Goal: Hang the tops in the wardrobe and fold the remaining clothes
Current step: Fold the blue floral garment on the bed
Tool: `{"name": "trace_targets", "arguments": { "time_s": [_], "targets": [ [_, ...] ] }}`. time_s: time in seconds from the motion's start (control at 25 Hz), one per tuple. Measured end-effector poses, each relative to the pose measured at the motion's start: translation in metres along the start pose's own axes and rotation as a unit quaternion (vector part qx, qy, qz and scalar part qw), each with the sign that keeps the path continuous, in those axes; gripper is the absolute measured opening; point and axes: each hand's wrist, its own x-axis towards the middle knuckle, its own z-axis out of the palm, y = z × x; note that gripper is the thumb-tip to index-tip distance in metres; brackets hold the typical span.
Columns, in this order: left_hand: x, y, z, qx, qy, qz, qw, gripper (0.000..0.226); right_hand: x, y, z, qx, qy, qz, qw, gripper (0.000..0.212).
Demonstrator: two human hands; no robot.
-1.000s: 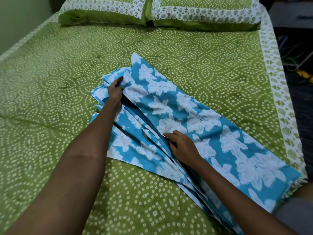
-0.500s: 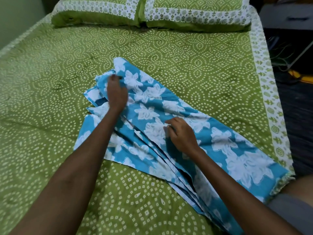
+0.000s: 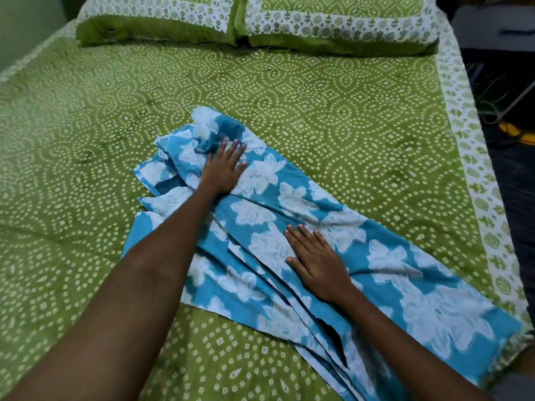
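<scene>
- Near edge: grey patch (image 3: 512, 386) at bottom right corner, too cropped to identify.
- Both bare forearms reaching in from the bottom edge, crossing over the cloth.
- Cloth (image 3: 405, 290): blue with white floral print, lying diagonally on the bed, near-right corner to middle. Stacked in several long layers, edges fanned out along the left side.
- Right hand (image 3: 318, 264): flat, palm down on mid-section of the cloth. Fingers straight and slightly spread, pressing, gripping nothing.
- Left hand (image 3: 224, 169): further up, flat on the cloth's far end. Fingers extended, pointing away, nothing pinched or held.
- Far end of the cloth just beyond the left fingertips: bunched and rumpled, not lying flat. Dark gap between layers just left of the left wrist, possibly an opening in the garment, hard to tell.
- Bed (image 3: 86, 140): green cover with white dotted circles, white patterned border down the right side.
- Two pillows (image 3: 162, 27) at the head, side by side, touching, matching green and white print.
- Right of the bed: dark floor, some cables (image 3: 492, 94), a yellow object (image 3: 518, 133), blurred.
</scene>
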Motion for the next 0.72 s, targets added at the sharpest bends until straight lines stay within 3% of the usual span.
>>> {"name": "trace_targets", "arguments": {
  "time_s": [0.24,0.36,0.48,0.64,0.72],
  "targets": [
    [0.053,-0.058,-0.016,-0.030,0.011,-0.137,0.990,0.055,0.007,0.010,0.012,0.032,0.035,0.010,0.999,0.059],
    [0.040,-0.052,-0.020,-0.044,0.003,-0.158,0.986,0.057,0.009,0.010,0.012,0.029,0.018,0.014,0.999,0.061],
    [-0.021,-0.023,-0.005,-0.031,0.044,-0.125,0.991,0.058,0.008,0.009,0.010,0.029,0.003,0.018,0.999,0.068],
    [-0.138,0.029,0.017,-0.093,0.030,-0.097,0.990,0.055,0.008,0.007,0.003,0.031,-0.015,0.013,0.999,0.083],
    [-0.198,0.053,0.020,-0.154,0.051,-0.106,0.981,0.051,0.007,0.004,-0.003,0.032,-0.036,0.017,0.999,0.073]
  ]
}}
